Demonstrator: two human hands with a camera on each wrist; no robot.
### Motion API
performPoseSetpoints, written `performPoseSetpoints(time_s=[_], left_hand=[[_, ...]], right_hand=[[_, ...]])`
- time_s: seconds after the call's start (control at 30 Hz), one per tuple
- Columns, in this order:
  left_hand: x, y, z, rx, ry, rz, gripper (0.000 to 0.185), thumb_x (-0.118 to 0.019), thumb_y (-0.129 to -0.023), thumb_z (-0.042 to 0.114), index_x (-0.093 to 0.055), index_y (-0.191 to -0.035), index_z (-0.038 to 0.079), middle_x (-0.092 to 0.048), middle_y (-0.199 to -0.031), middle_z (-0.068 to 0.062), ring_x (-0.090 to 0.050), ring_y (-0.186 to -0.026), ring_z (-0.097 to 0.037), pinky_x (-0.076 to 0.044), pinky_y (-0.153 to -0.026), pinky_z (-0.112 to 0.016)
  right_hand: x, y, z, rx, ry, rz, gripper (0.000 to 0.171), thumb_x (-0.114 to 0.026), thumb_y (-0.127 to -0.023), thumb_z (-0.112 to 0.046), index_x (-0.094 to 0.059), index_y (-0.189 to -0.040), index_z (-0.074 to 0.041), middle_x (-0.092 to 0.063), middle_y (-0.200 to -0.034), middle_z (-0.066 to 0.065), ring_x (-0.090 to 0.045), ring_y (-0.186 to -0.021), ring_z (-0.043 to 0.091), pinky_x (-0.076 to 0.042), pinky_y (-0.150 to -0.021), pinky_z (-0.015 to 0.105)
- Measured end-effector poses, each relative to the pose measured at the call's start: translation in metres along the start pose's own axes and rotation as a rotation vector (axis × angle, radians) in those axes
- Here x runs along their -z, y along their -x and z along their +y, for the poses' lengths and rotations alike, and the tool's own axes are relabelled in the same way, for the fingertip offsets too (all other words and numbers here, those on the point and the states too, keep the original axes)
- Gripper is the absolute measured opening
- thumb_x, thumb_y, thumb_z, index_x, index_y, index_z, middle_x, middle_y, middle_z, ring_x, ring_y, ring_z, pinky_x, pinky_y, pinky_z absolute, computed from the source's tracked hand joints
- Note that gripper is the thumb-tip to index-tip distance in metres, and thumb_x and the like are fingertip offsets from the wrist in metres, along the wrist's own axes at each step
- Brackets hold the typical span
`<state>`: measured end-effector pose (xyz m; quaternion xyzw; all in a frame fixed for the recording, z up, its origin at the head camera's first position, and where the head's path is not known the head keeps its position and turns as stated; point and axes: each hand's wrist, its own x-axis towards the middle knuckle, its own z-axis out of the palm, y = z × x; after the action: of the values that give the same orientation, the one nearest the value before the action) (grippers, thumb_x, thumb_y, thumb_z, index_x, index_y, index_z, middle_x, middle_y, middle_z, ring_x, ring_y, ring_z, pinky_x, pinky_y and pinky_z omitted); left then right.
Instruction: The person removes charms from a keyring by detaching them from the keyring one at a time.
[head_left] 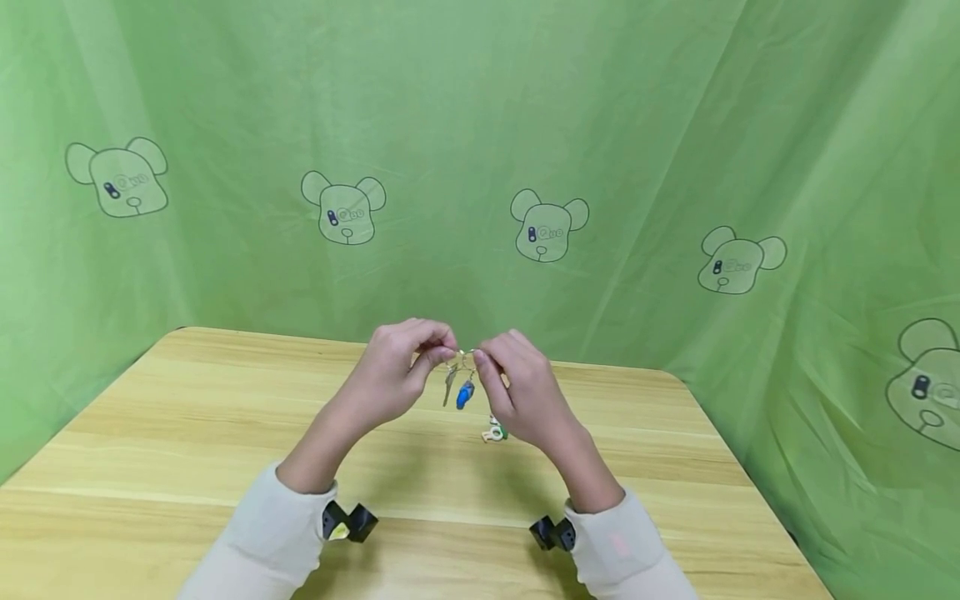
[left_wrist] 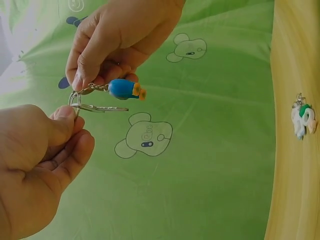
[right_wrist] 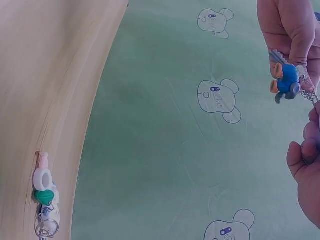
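Held up above the table, a metal key ring (left_wrist: 75,102) is pinched between thumb and fingers of my left hand (head_left: 387,375). My right hand (head_left: 528,390) pinches the ring's other side, near the charm's chain; its fingertips partly hide the exact contact. A silver key (left_wrist: 106,108) hangs from the ring close to the left fingers. Beside the key dangles a blue figure charm (head_left: 465,395) with orange feet, on a short chain. Below the right hand, a second keychain (right_wrist: 45,195) with white, green and pink parts lies on the table, partly covered by that hand in the head view.
The wood-grain table (head_left: 225,400) spreads beneath both forearms. A green curtain (head_left: 450,100) printed with bear heads stands behind its back edge and along the sides. Black cameras (head_left: 349,522) are strapped at both sleeve cuffs.
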<state>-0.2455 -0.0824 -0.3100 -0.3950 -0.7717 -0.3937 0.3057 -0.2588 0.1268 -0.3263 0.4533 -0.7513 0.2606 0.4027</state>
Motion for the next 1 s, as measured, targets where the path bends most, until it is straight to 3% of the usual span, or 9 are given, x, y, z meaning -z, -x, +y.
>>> performPoseSetpoints(time_s=[0.43, 0.73, 1.0], left_hand=[[-0.0040, -0.0001, 0.0037, -0.008, 0.115, 0.029, 0.004, -0.072, -0.091, -0.003, -0.072, -0.092, 0.002, -0.074, -0.089, -0.006, -0.069, -0.080, -0.013, -0.059, -0.076, -0.022], [-0.0042, -0.0015, 0.0052, 0.014, 0.039, 0.076, 0.003, -0.073, -0.094, 0.005, -0.073, -0.096, 0.003, -0.074, -0.089, -0.004, -0.070, -0.083, -0.014, -0.060, -0.077, -0.026], [-0.0069, -0.0004, 0.0048, -0.072, 0.015, 0.051, 0.005, -0.075, -0.094, 0.011, -0.076, -0.091, 0.006, -0.072, -0.086, 0.001, -0.065, -0.082, -0.010, -0.056, -0.072, -0.025]], right_hand=[[0.0007, -0.0015, 0.0006, -0.019, -0.083, 0.050, 0.015, -0.053, -0.098, -0.002, -0.061, -0.086, -0.005, -0.051, -0.072, -0.001, -0.045, -0.068, 0.013, -0.040, -0.058, 0.024], [0.0030, -0.0011, -0.0017, -0.090, -0.114, 0.083, 0.014, -0.054, -0.098, -0.002, -0.062, -0.087, -0.004, -0.054, -0.073, 0.002, -0.046, -0.067, 0.012, -0.040, -0.053, 0.027], [0.0015, -0.0006, -0.0018, -0.095, -0.070, 0.091, 0.012, -0.056, -0.097, 0.000, -0.061, -0.087, -0.004, -0.055, -0.075, 0.004, -0.048, -0.069, 0.014, -0.042, -0.056, 0.025]])
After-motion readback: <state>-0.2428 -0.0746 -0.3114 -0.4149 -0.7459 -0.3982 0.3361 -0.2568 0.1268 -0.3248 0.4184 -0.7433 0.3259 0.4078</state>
